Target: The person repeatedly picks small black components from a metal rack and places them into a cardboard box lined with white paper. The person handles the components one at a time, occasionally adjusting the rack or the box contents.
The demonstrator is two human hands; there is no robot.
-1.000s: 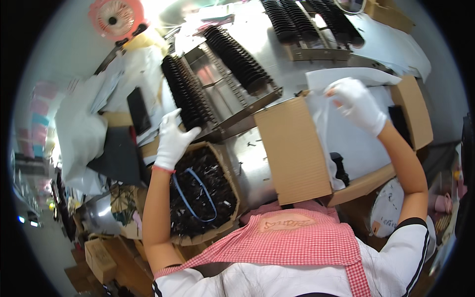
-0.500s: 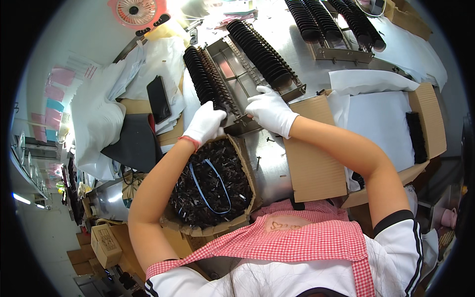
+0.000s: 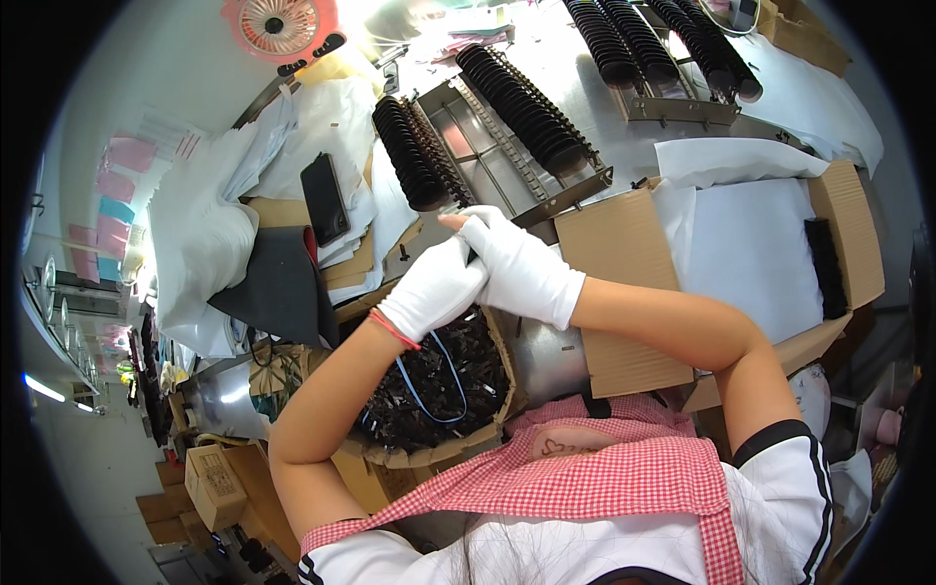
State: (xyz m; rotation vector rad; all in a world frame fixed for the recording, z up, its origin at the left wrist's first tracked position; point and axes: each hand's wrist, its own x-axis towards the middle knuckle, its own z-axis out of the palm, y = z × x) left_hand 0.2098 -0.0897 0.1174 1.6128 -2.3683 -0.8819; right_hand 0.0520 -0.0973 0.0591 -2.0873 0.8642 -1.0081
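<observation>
My left hand (image 3: 435,281) and my right hand (image 3: 525,265), both in white gloves, meet with curled fingers just in front of a metal rack (image 3: 577,198). The right fingers lie over the left ones. A sliver of something dark shows between the gloves, too small to name. On the rack stand a left row of black rounded flat pieces (image 3: 405,156) and a longer right row of the same pieces (image 3: 522,112). Under my left wrist sits a cardboard box (image 3: 509,375) filled with small dark plastic pieces (image 3: 478,366); a blue loop (image 3: 446,419) lies on them.
A second loaded rack (image 3: 678,109) stands at the far right. Nearer on the right is an open carton (image 3: 624,283) with white sheets (image 3: 746,253). To the left lie a phone (image 3: 325,198), papers (image 3: 190,253) and a dark grey sheet (image 3: 278,283). A pink fan (image 3: 275,26) stands at the back.
Both hands have left the near end of the rack and come together, a little closer to me. The view has shifted slightly.
</observation>
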